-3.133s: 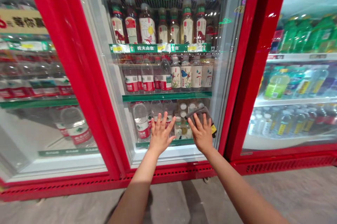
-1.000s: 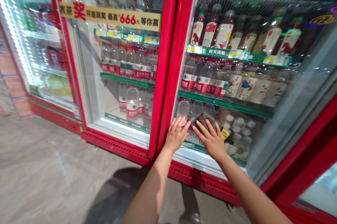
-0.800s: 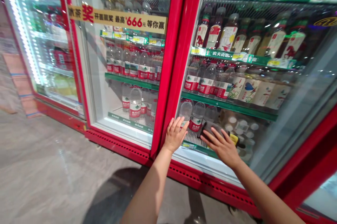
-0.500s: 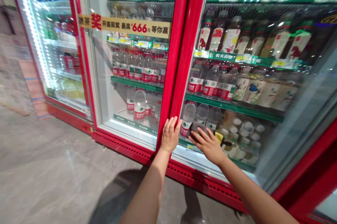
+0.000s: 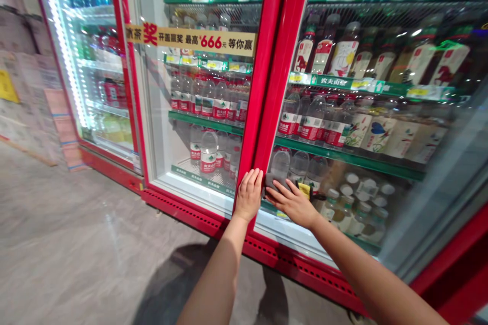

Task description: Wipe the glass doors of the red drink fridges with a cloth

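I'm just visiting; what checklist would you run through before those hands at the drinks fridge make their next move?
1. Right grip over the gray cloth: ok, fingers spread across it.
2. Left grip at the red frame: ok, it appears to rest there.
3. Cloth flat against the glass: cannot tell, the fingers cover part of it.
4. Water bottle upright behind the left door: ok.
5. Glass free of smudges: cannot tell, reflections interfere.

The right hand (image 5: 294, 206) partly hides the gray cloth (image 5: 275, 179).
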A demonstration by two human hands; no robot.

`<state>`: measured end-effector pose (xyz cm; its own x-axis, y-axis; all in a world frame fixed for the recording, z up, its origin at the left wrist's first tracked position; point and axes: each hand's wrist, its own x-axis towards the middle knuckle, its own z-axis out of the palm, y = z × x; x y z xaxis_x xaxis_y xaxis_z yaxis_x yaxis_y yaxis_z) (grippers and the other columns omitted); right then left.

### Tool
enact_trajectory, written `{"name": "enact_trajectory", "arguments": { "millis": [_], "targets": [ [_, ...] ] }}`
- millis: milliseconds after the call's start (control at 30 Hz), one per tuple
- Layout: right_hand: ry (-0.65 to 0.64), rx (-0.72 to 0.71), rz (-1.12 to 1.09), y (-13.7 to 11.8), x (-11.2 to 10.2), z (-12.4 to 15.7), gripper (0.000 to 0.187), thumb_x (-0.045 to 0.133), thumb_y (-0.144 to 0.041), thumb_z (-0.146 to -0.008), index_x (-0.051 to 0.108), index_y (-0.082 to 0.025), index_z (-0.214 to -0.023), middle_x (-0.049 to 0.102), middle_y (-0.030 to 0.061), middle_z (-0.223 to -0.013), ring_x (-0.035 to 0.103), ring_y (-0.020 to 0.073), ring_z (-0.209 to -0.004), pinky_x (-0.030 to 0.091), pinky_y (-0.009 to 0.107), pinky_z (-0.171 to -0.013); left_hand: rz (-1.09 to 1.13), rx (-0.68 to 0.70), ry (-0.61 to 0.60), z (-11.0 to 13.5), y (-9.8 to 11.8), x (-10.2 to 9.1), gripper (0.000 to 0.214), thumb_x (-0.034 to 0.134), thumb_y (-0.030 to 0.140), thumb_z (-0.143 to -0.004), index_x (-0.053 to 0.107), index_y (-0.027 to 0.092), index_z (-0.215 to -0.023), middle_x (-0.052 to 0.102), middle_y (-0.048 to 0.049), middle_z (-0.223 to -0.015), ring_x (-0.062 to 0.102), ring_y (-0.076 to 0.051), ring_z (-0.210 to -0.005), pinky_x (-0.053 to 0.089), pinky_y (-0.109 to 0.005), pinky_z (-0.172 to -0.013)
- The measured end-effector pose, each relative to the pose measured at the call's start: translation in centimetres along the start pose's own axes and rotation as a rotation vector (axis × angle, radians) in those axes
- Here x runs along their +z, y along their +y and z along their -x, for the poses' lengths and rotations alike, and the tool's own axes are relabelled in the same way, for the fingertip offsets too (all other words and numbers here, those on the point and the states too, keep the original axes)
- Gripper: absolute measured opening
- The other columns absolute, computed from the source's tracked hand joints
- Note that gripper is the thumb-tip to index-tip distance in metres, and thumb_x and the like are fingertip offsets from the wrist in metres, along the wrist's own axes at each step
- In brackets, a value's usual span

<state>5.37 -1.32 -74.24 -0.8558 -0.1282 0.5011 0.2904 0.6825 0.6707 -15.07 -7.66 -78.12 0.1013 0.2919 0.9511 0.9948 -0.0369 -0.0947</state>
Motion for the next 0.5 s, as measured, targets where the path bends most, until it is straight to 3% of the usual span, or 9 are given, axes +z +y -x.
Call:
{"name": "enact_trajectory", "arguments": {
  "millis": [100,267,333,500],
  "targets": [
    [0.003,-0.038,0.019,1.0,-0.4,-0.1,0.041,0.058,-0.026,-0.097,0.06,-0.032,-0.137,0.056,-0.0012,-0.149,0.045,0.0239,-0.141,0.026,0.047,-0.12,0.005,-0.003,-0.008,-0.1,-0.2,-0.3,0.072,0.044,0.01,-0.098,0.012,0.017,-0.162,0.052,-0.0125,-0.151,0.042,-0.024,-0.145,0.039,-0.042,-0.12],
    [0.231,0.255,0.175,5.0,-3.7,-4.9,0.045,0.055,-0.023,-0.098,0.057,-0.035,-0.141,0.056,-0.0002,-0.149,0.043,0.0258,-0.141,0.029,0.043,-0.113,-0.014,-0.019,0.041,-0.8,-0.5,-0.6,0.069,0.049,0.011,-0.096,0.024,0.017,-0.16,0.052,-0.013,-0.15,0.039,-0.026,-0.147,0.039,-0.044,-0.12],
    [0.313,0.282,0.187,6.1,-4.6,-7.3,0.047,0.053,-0.023,-0.099,0.054,-0.038,-0.143,0.056,-0.001,-0.149,0.041,0.0248,-0.142,0.028,0.042,-0.113,-0.016,-0.024,0.064,-1.2,-0.5,-0.7,0.067,0.05,0.011,-0.095,0.028,0.015,-0.158,0.052,-0.014,-0.15,0.038,-0.027,-0.148,0.039,-0.046,-0.12],
    [0.249,0.202,0.175,6.2,-3.7,-9.7,0.052,0.052,-0.023,-0.099,0.048,-0.037,-0.148,0.049,-0.001,-0.155,0.036,0.0261,-0.146,0.025,0.045,-0.116,-0.011,-0.061,0.086,-1.5,-0.5,-0.8,0.065,0.053,0.013,-0.094,0.033,0.012,-0.155,0.052,-0.0164,-0.149,0.035,-0.027,-0.149,0.039,-0.046,-0.12]
  ]
}}
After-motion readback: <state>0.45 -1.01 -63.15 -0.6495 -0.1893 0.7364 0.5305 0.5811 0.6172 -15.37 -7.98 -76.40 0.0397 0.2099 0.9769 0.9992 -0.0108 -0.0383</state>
